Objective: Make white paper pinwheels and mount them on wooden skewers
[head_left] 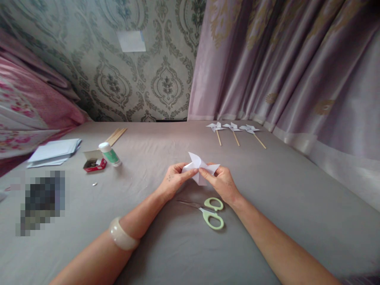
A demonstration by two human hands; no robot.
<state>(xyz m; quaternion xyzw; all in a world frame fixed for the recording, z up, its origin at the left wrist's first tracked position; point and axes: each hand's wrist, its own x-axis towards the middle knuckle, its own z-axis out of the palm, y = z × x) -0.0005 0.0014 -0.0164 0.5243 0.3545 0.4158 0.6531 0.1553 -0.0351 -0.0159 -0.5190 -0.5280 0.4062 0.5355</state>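
Both my hands meet over the grey sheet and pinch a folded white paper pinwheel shape (199,165) at its middle. My left hand (172,181) grips it from the left with thumb and fingers closed. From the right, my right hand (222,183) presses the folded points together with its fingertips. A pale bangle (121,236) sits on my left forearm. Green-handled scissors (211,214) lie on the sheet just under my right wrist.
Three finished paper pinwheels on sticks (234,130) lie at the back right by the curtain. A glue bottle (109,154), a small red box (94,162), wooden sticks (116,135) and a stack of white paper (55,151) lie at the left.
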